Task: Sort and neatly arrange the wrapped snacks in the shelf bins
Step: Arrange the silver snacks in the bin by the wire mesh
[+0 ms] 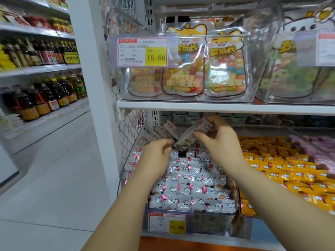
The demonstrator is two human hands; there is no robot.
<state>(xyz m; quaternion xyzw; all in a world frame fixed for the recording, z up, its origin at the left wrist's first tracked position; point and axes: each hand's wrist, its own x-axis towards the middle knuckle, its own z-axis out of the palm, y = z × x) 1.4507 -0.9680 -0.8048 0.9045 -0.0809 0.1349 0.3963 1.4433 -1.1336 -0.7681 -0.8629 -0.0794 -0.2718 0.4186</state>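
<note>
left hand [156,153]: fingers curled in, thumb and forefinger pinching the lower end of a fan of white pink-printed plastic-wrapped snack packets [188,134].
right hand [220,142]: fingers bent round the fan's upper end, gripping it.
fan position: in the air between both sets of fingertips.
rows of matching white packets [190,180]: directly below the fingers, in a clear plastic bin [213,220].
yellow wrapped snacks [282,160]: right of the right fingers, in the next bin.
unclear: packet count in the fan is blurred; right fingertips are hidden behind the packets.

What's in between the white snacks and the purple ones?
In the head view, a bin full of yellow wrapped snacks lies between the white snacks and the purple snacks.
</note>
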